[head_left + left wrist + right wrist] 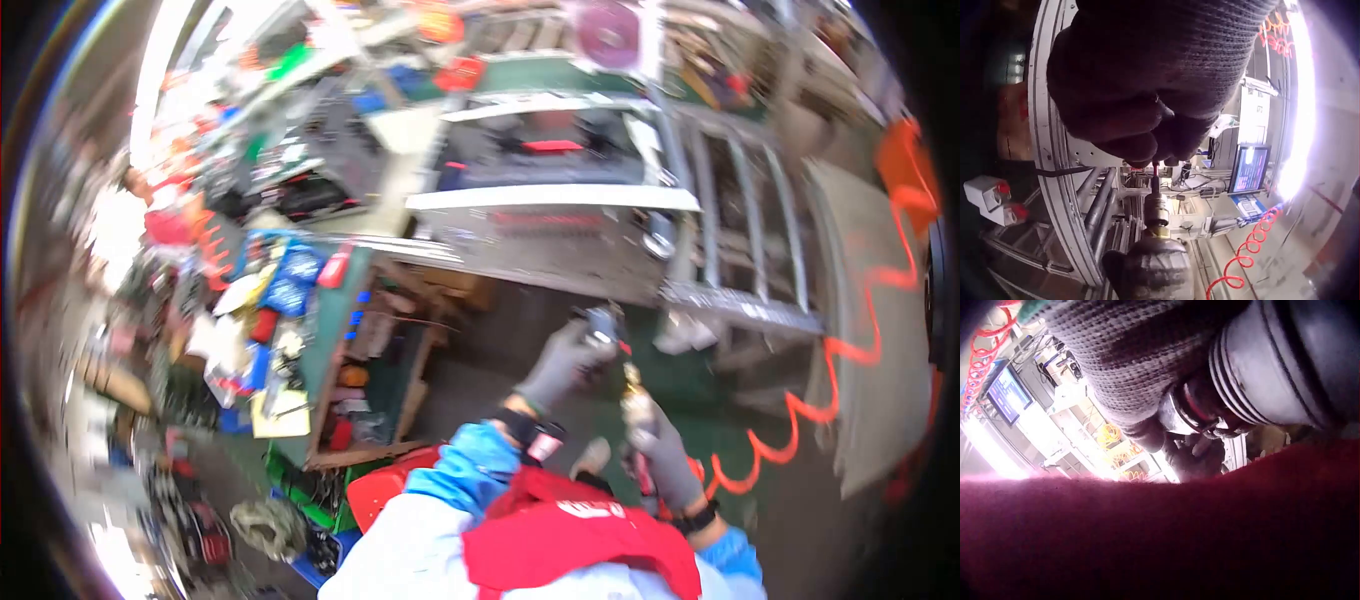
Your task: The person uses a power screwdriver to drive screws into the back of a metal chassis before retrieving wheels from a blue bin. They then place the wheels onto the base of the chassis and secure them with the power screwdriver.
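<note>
My right hand [665, 460], in a grey knit glove, grips a worn air screwdriver [637, 405] with a brass-coloured front end. In the left wrist view the screwdriver [1157, 265] points its bit up at the fingers of my gloved left hand [1147, 81]. That left hand [560, 370] holds a small dark, shiny piece [603, 324] in front of the tool; I cannot tell its kind. In the right wrist view the ribbed grey tool body [1285, 369] runs beside the right glove [1129, 362], and red cloth [1147, 544] covers the lower half.
An orange coiled air hose [790, 420] loops on the right. Ahead stands a metal workbench [560, 250] with a roller rack [750, 220] beside it. Left is a cluttered green bench [335, 340] with open shelves. A red stool [395, 480] stands close by my left side.
</note>
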{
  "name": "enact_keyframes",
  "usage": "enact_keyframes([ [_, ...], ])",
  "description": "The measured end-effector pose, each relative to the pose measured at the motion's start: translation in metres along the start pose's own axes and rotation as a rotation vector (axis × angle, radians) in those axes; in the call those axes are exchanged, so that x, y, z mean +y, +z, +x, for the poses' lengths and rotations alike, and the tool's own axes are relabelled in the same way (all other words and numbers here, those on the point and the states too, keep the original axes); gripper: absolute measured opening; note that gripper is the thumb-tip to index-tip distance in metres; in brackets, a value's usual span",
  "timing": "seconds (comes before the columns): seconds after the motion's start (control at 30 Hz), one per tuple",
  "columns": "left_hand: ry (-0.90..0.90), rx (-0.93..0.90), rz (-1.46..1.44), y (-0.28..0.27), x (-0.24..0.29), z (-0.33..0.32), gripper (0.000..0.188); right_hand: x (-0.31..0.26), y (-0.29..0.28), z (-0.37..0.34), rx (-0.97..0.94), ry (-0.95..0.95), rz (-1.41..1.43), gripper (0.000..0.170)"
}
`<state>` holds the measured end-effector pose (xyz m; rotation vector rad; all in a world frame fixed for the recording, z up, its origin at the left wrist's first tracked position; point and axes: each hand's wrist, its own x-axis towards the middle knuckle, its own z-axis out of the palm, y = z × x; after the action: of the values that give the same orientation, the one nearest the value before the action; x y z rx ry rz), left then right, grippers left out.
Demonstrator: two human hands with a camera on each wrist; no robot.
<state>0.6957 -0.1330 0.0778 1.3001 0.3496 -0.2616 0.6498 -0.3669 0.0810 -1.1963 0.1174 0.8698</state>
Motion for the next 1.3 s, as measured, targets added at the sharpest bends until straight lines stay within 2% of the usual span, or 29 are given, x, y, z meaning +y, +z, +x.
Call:
enact_keyframes([
  [0.03, 0.116, 0.007, -0.055, 0.005, -0.006, 0.0, 0.035, 0.0, -0.001, -0.002, -0.001, 0.014, 0.018, 0.066],
  [0.07, 0.237, 0.042, 0.074, -0.004, -0.032, 0.015, 0.037, 0.013, -0.005, 0.007, 0.023, -0.037, 0.036, 0.064],
  [0.17, 0.036, 0.032, 0.069, -0.001, -0.025, 0.009, 0.038, 0.023, -0.017, 0.011, -0.026, 0.019, 0.007, 0.059],
  [0.3, 0.035, 0.05, 0.103, 0.001, -0.023, 0.002, 0.036, 0.023, -0.017, 0.011, -0.022, 0.049, -0.002, 0.051],
  [0.47, 0.0, 0.04, 0.129, -0.005, -0.025, 0.001, 0.033, 0.024, -0.014, 0.013, -0.049, 0.065, -0.003, 0.048],
  [0.53, 0.175, 0.033, 0.042, -0.003, -0.052, 0.011, 0.029, 0.023, -0.014, 0.016, -0.067, 0.039, -0.035, 0.046],
  [0.6, 0.414, 0.052, 0.036, -0.011, -0.054, 0.013, 0.024, 0.02, -0.003, 0.03, -0.155, 0.057, -0.056, 0.043],
  [0.63, 0.235, 0.107, 0.131, -0.012, -0.033, -0.012, 0.027, 0.019, 0.003, 0.033, -0.216, 0.082, -0.069, 0.042],
  [0.67, 0.068, 0.121, 0.092, -0.023, -0.042, -0.014, 0.03, 0.013, 0.01, 0.035, -0.267, 0.109, -0.093, 0.04],
  [0.7, 0.079, 0.117, 0.047, -0.039, -0.065, -0.002, 0.032, 0.013, 0.014, 0.036, -0.294, 0.127, -0.102, 0.039],
  [0.8, 0.035, 0.247, 0.03, -0.045, -0.043, -0.037, 0.024, 0.021, 0.016, 0.036, -0.333, 0.16, -0.094, 0.034],
  [0.83, 0.017, 0.231, 0.023, -0.052, -0.042, -0.04, 0.032, 0.024, 0.017, 0.038, -0.33, 0.165, -0.087, 0.032],
  [0.87, 0.014, 0.281, 0.023, -0.053, -0.041, -0.044, 0.03, 0.027, 0.02, 0.041, -0.328, 0.162, -0.081, 0.031],
  [0.97, 0.006, 0.273, -0.005, -0.062, -0.049, -0.037, 0.026, 0.037, 0.024, 0.05, -0.249, 0.144, -0.091, 0.029],
  [1.07, -0.018, 0.245, -0.001, -0.06, -0.051, -0.034, 0.024, 0.032, 0.025, 0.044, -0.205, 0.211, -0.094, 0.029],
  [1.3, -0.023, 0.167, 0.025, -0.048, -0.059, -0.011, 0.024, 0.041, 0.014, 0.044, -0.134, 0.124, -0.078, 0.033],
])
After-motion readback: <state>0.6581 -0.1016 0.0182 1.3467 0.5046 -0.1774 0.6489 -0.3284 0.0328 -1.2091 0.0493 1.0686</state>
